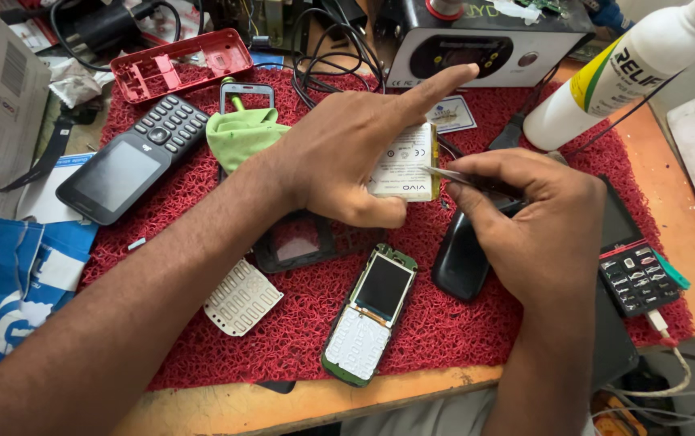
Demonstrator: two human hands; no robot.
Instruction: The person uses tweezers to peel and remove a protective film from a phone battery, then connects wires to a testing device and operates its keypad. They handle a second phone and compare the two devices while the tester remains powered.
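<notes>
Currently, your left hand [347,153] pins a flat white rectangular battery with a yellow edge [404,165] against the red looped-fibre mat [444,331], thumb under its near edge, forefinger stretched past its far side. Your right hand [541,226] is closed in a narrow pinch on slim metal tweezers [444,173], whose tip touches the battery's right edge. The step in hand appears to be work at that edge, perhaps at the contacts; a further move would call for a steady tip and firm left-hand pressure so the battery does not slide.

Just below the grip lie a bare green circuit board with small screen and white keypad [367,315] and a black oval casing [460,258]. Left of the grip sit a green cloth [242,133] and a black keypad phone [133,157]. Beyond the tweezers, a white plastic bottle with a yellow-green label band [606,85] lies tilted; a small white card [454,115] rests just past the battery. A blue printed package [4,291] lies far left.
</notes>
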